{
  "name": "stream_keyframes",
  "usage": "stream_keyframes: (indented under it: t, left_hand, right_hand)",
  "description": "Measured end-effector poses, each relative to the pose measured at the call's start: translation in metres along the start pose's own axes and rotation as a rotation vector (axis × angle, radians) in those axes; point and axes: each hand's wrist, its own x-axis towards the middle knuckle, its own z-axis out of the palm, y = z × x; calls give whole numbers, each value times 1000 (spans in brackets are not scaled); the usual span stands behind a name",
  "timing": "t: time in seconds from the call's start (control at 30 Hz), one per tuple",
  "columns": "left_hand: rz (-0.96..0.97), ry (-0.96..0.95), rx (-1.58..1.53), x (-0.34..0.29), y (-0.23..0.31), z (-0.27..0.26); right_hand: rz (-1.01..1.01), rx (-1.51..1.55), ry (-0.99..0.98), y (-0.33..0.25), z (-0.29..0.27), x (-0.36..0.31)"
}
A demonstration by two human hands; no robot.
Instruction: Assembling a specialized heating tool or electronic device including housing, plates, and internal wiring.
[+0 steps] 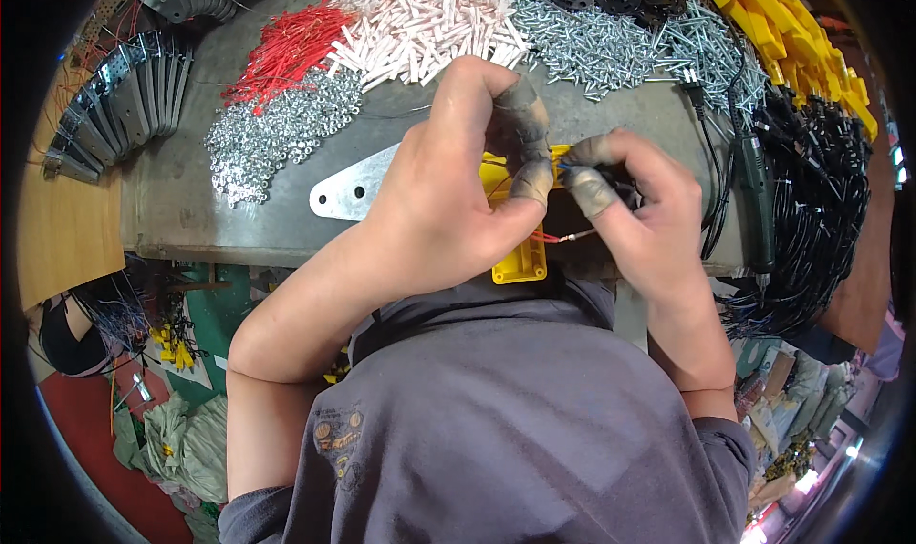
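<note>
Near the table's front edge, a yellow plastic housing lies partly hidden beneath my hands. My left hand is over it, index finger and thumb bent together in a pinch; what lies between them is hard to see. Opposite, my right hand pinches a thin wire with a bluish bit showing at the fingertips. Dark, worn coverings wrap the fingertips of both hands. A red wire with a small metal joint runs between the housing and my right hand. Beside my left wrist lies a flat grey metal plate with holes.
Across the table's back are piles of nuts, red pieces, white sleeves and screws. Metal brackets stand left. Yellow housings, black cables and a dark green corded tool are right.
</note>
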Motion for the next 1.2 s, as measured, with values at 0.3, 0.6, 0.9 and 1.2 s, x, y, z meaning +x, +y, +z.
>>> stream_keyframes:
  t: [0.3, 0.6, 0.9, 1.2]
  left_hand:
    - [395, -26, 389, 7, 2, 0]
    - [-67, -103, 57, 11, 12, -1]
    - [435, -138, 479, 19, -4, -15]
    - [12, -129, 28, 20, 1, -8]
  right_hand:
    - [279, 440, -191, -1, -6, 1]
    - [-138, -99, -51, 6, -1, 1]
    - [-164, -133, 40, 18, 2, 7]
    - [-439, -377, -4, 20, -5, 11]
